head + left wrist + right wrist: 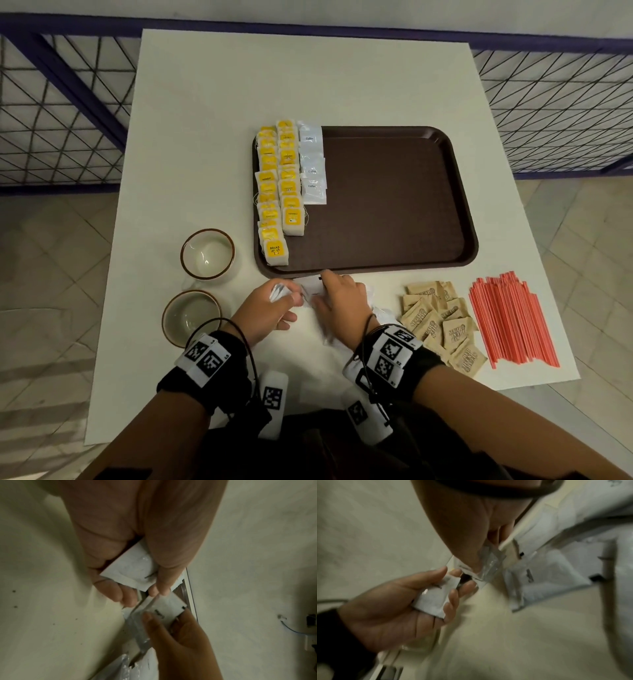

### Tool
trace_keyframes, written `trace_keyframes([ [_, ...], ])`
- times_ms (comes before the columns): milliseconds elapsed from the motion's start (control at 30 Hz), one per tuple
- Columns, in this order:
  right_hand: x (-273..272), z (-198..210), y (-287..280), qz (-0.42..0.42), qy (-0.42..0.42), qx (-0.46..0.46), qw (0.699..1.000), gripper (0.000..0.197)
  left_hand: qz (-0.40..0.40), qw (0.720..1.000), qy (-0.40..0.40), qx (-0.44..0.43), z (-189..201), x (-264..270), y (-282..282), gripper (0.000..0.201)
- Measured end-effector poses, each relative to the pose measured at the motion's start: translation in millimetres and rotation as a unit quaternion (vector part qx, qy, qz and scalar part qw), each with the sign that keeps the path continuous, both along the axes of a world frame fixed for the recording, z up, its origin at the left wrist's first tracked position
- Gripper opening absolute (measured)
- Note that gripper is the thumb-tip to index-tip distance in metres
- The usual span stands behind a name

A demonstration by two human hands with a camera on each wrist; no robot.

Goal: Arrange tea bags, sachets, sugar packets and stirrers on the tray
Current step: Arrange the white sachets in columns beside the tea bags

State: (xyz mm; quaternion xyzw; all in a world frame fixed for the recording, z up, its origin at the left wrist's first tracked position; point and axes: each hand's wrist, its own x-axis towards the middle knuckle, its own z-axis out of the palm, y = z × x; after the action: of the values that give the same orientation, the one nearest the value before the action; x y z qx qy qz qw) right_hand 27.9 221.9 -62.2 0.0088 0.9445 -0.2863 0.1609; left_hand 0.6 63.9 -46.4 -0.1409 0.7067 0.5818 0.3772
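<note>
**Clerk:** Largest item first.

**Holder:** Table (pixel 212 144), white. On it, at twelve o'clock from my hands, the tray (pixel 394 205) — brown. It holds two overlapping columns of tea bags (pixel 279 192) along its nine o'clock edge and a column of coffee sachets (pixel 312 164) touching them on the three o'clock side. The remainder is bare.

**Clerk:** Other containers?

**Holder:** Two bowls (pixel 207 253) at ten o'clock from my left hand, apparently nothing in them. Stirrers (pixel 512 318) and sugar packets (pixel 436 322) lie loose at three o'clock, not yet on the tray.

**Clerk:** Grips?

**Holder:** My left hand (pixel 270 310) curls round a held sachet (pixel 130 568), thumb and fingers closed on it. My right hand (pixel 339 296) pinches a second sachet (pixel 169 607) by thumb and forefinger, just clear of the tray's six o'clock rim. More sachets lie beneath my right wrist.

**Clerk:** Risks?

**Holder:** By my judgement — slick foil in a light pinch may slip. A careless placement could nudge the sachet column askew, or shove it into the tea bags.
</note>
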Motion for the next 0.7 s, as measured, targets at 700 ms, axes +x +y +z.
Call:
trace_keyframes([
  [700, -55, 94, 44, -0.037, 0.004, -0.305, 0.952, 0.016, 0.087, 0.916, -0.194, 0.341, 29, -19, 24, 0.055],
])
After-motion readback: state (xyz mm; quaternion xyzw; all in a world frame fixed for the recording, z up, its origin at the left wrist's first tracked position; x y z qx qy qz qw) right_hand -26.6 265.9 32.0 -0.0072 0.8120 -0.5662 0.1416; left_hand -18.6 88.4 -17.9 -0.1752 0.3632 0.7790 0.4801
